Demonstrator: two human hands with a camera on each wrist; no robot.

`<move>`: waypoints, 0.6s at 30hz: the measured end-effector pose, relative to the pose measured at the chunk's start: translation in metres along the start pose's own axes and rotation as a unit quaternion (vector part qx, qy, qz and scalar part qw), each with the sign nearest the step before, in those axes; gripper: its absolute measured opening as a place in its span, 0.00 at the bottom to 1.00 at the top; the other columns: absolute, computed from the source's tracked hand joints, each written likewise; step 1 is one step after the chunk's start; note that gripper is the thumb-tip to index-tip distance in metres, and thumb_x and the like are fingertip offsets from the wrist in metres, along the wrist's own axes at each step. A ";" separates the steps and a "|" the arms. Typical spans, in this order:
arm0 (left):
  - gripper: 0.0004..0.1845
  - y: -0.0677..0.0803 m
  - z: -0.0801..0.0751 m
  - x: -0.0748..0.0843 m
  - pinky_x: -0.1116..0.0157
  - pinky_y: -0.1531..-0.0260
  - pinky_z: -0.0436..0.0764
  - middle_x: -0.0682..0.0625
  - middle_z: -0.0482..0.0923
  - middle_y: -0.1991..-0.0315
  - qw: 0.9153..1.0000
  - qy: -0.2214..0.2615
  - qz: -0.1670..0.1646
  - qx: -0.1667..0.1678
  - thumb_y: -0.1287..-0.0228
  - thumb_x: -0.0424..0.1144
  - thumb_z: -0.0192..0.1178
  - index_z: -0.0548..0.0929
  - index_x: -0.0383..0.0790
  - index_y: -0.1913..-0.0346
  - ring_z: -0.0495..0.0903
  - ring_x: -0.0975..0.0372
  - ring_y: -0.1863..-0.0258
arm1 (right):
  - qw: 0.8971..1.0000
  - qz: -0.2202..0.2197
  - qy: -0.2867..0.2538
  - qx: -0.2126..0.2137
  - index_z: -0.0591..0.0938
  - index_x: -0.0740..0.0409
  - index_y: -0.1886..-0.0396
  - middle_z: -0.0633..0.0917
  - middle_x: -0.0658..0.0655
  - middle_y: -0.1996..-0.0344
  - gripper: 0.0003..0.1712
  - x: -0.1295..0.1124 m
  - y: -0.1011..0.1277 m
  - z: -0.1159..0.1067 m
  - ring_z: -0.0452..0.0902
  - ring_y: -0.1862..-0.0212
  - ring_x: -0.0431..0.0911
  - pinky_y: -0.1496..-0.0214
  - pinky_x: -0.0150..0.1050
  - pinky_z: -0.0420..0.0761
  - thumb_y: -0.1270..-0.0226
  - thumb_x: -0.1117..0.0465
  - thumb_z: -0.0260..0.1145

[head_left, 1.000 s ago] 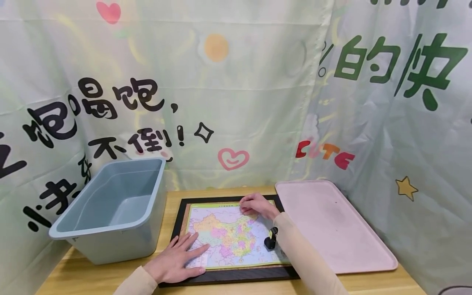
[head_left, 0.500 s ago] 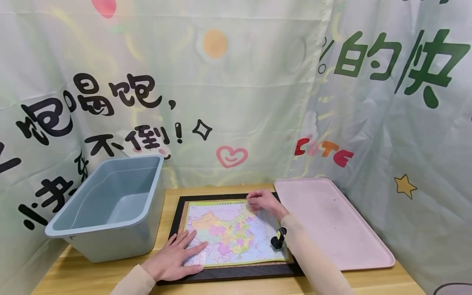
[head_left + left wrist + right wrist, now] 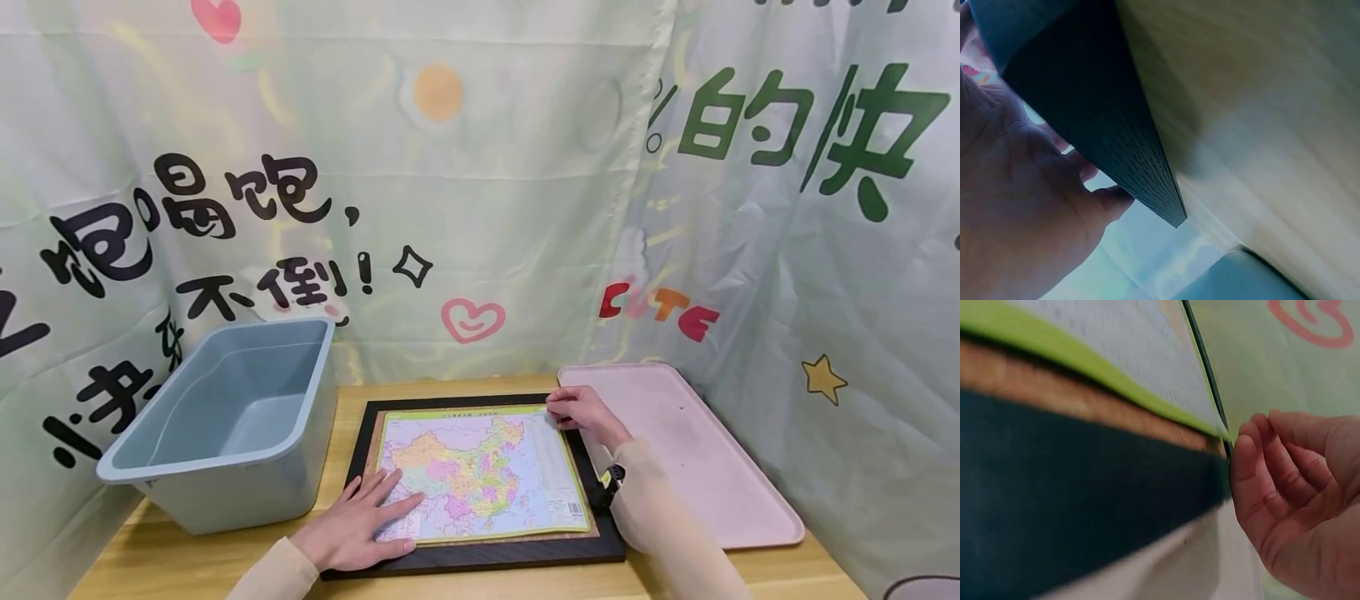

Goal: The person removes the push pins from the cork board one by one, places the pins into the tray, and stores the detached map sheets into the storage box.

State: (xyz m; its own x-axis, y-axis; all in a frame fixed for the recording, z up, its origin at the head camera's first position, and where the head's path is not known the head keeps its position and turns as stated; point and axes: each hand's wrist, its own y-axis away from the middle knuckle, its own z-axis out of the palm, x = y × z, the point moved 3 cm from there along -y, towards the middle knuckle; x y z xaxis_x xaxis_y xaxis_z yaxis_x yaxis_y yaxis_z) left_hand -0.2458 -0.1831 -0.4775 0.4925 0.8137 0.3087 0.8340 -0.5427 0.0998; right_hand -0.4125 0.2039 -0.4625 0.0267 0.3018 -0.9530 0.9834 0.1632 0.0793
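A colourful map with a green-yellow border lies on a black-framed cork board. My left hand is spread flat over the board's lower left, fingers on the map and thumb across the lower border. In the left wrist view, its palm shows beside the dark frame. At the upper right corner of the map is my right hand, fingers bent and fingertips gathered. From the right wrist, these fingers sit right at the frame's corner; I cannot tell whether they pinch anything.
A deep blue-grey plastic tub stands left of the board on the wooden table. On the right lies a pink tray, close against the board. A printed curtain hangs behind and along both sides.
My right hand has slid rightward along the map's top edge to its upper right corner, uncovering the map's right side. The left hand has stayed in place on the board.
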 end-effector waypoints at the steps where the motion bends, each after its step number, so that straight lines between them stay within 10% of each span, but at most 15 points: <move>1: 0.34 0.000 0.000 0.000 0.33 0.32 0.48 0.42 0.52 0.22 1.000 0.001 0.000 -0.001 0.34 0.71 0.45 0.64 0.68 0.27 0.49 0.43 0.23 | 1.000 0.002 0.005 0.005 0.80 0.71 0.52 0.86 0.57 0.65 0.14 0.001 0.002 -0.004 0.81 0.64 0.42 0.59 0.42 0.84 0.31 0.65 0.64; 18: 0.34 0.000 0.000 0.001 0.33 0.32 0.46 0.42 0.51 0.22 1.000 0.008 -0.009 -0.005 0.35 0.72 0.45 0.64 0.69 0.27 0.48 0.43 0.23 | 0.984 0.067 0.099 0.132 0.83 0.72 0.58 0.83 0.55 0.73 0.10 0.033 0.014 -0.055 0.75 0.74 0.41 0.74 0.33 0.78 0.37 0.70 0.66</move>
State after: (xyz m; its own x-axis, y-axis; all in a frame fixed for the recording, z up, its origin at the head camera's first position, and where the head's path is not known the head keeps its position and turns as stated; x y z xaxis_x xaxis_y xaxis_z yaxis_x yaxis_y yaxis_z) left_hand -0.2450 -0.1827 -0.4776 0.4735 0.8202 0.3211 0.8402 -0.5300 0.1148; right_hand -0.4074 0.2675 -0.4770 0.1491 0.4860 -0.8611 0.9865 -0.1324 0.0961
